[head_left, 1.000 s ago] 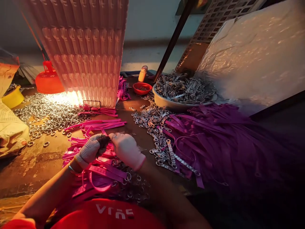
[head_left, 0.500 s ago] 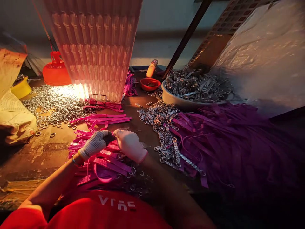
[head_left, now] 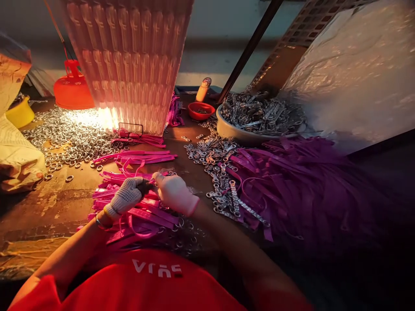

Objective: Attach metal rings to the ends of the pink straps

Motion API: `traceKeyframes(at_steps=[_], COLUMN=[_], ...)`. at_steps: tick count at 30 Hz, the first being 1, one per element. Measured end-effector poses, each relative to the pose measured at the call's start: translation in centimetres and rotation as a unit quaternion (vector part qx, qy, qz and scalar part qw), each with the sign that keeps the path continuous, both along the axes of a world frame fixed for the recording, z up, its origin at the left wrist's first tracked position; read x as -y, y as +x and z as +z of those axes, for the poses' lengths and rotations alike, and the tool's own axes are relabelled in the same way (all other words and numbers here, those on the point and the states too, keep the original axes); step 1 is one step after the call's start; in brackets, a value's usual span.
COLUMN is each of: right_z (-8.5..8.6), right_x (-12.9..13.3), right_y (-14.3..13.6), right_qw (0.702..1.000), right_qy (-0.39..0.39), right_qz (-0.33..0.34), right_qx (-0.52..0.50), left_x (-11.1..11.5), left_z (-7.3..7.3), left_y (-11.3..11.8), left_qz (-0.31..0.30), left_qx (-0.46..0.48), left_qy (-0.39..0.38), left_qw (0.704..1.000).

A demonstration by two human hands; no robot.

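Observation:
My left hand [head_left: 126, 197], in a dotted white glove with dark fingertips, is closed in a pinch. My right hand [head_left: 175, 193], in a plain white glove, is closed close against it. The fingertips meet over a pile of pink straps [head_left: 152, 216]; a bit of pink shows between them, but what they grip is mostly hidden. Metal rings [head_left: 180, 223] are fixed to some strap ends below my right hand. More pink straps [head_left: 145, 156] lie in a row just beyond my hands.
Loose metal rings [head_left: 69, 138] spread under a red lamp [head_left: 73, 93] beside a ribbed clear panel [head_left: 129, 65]. On the right, metal chain pieces [head_left: 210, 151] lie near a heap of purple straps [head_left: 292, 185]. Behind stand a basin [head_left: 240, 134], a red bowl [head_left: 201, 113] and a bottle [head_left: 203, 89].
The view has shifted slightly, so the surroundings sit a little further left and higher. My hands stay together over the pink straps, with a slight turn at the fingertips.

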State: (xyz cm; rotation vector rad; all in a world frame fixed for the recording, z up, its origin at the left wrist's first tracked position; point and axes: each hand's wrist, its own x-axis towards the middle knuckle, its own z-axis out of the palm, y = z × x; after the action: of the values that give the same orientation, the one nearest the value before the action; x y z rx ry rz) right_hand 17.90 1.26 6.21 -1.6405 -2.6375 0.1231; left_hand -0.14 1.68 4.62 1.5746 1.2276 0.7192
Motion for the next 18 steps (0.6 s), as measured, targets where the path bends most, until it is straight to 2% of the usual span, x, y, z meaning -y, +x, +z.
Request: traceKeyframes(at_steps=[6, 9, 12, 15, 18], right_z=[-1.2, -1.5, -1.9, -2.4, -2.4], right_x=[-0.1, -0.7, -1.1, -1.1, -0.8], right_y=[0.2, -0.1, -0.5, -1.0, -1.2], right_qw=[0.995, 0.995, 0.992, 0.981, 0.979], right_qy=[0.036, 0.050, 0.077, 0.125, 0.133], right_qz=[0.084, 0.087, 0.063, 0.034, 0.028], right_qx=[0.030, 0.008, -0.081, -0.143, -0.155], left_x=[-0.6, -1.2, -1.2, -0.4, 0.7], left_z=[0.2, 1.0, 2.0, 2.2, 1.7], left_y=[0.0, -0.6, -1.3, -1.5, -1.1], left_qz=[-0.040, -0.050, -0.052, -0.018, 0.035], left_qx=[-0.046, -0.066, -0.077, -0.053, -0.035], left_qy=[0.032, 0.069, 0.078, 0.055, 0.039], left_qw=[0.998, 0.994, 0.993, 0.997, 0.998])
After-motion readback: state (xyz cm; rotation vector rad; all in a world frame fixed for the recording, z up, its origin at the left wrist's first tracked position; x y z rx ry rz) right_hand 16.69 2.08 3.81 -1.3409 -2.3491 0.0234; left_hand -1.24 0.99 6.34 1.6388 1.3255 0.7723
